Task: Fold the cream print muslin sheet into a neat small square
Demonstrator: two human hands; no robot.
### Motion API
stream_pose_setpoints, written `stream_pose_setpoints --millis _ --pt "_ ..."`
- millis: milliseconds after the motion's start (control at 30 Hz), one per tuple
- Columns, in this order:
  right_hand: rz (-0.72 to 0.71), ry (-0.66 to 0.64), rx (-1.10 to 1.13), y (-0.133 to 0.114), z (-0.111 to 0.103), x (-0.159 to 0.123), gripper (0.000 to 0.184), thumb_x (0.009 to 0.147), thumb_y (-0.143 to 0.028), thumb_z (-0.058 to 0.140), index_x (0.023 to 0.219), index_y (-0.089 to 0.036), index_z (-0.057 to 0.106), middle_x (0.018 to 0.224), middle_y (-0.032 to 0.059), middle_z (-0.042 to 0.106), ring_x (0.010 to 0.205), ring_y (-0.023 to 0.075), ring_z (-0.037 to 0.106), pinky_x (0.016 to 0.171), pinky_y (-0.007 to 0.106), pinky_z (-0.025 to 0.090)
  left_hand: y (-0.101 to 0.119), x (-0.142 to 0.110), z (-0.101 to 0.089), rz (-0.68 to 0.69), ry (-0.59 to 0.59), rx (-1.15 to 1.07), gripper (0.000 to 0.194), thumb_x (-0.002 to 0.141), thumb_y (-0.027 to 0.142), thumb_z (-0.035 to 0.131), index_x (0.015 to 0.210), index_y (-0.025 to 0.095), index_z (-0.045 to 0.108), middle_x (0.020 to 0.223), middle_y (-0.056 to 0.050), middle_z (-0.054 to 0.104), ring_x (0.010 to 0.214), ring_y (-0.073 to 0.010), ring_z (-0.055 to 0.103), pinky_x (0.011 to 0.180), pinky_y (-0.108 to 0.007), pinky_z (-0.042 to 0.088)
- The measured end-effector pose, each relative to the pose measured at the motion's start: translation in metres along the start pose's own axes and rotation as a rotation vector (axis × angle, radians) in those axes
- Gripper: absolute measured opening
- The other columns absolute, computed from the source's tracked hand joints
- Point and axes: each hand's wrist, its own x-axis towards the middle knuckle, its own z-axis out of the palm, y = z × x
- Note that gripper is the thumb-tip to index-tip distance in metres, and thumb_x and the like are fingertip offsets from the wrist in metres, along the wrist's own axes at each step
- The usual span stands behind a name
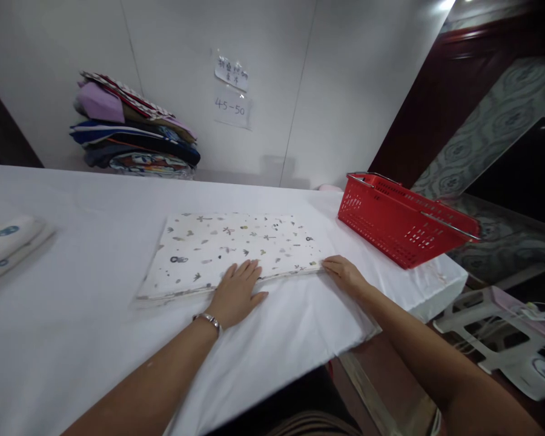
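Note:
A white folded cloth (236,242) printed with small plants and animals lies flat on the table, its layers showing along the front edge. My left hand (237,292), with a bracelet at the wrist, rests palm down near the middle of that edge, fingers stretched out over the cloth. At the front right corner of the cloth, my right hand (345,274) has its fingers close together on the corner; its thumb is hidden.
A white sheet covers the table (95,254). A red plastic basket (404,221) stands at the right end. Folded textiles are stacked (136,130) against the wall. Another printed cloth (13,245) lies at the far left. A white stool (499,327) is on the floor to the right.

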Motion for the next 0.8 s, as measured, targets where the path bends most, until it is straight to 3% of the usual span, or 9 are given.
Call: stream_pose_setpoints --millis 267,800 --pt "0.041 0.032 0.028 0.0074 0.0075 -0.0029 0.028 0.088 -0.027 0.042 0.103 -0.022 0.065 0.105 0.0081 0.061 0.096 0.0192 0.057 0.083 0.034 0.048 -0.0015 0.0001 0.0014 0.008 0.022 -0.016 0.054 0.084 0.05 0.037 0.129 0.021 0.039 0.141 -0.006 0.033 0.131 -0.0241 0.025 0.107 -0.047 0.018" --pt "0.022 -0.002 -0.125 0.0059 0.0092 -0.0063 0.027 0.088 -0.022 0.039 0.1 -0.021 0.064 0.099 0.0082 0.062 0.09 0.0202 0.056 0.076 0.032 0.047 -0.001 0.0005 -0.0002 0.005 0.014 -0.032 0.054 0.084 0.05 0.038 0.128 0.02 0.04 0.141 -0.007 0.033 0.131 -0.0245 0.025 0.107 -0.046 0.018"
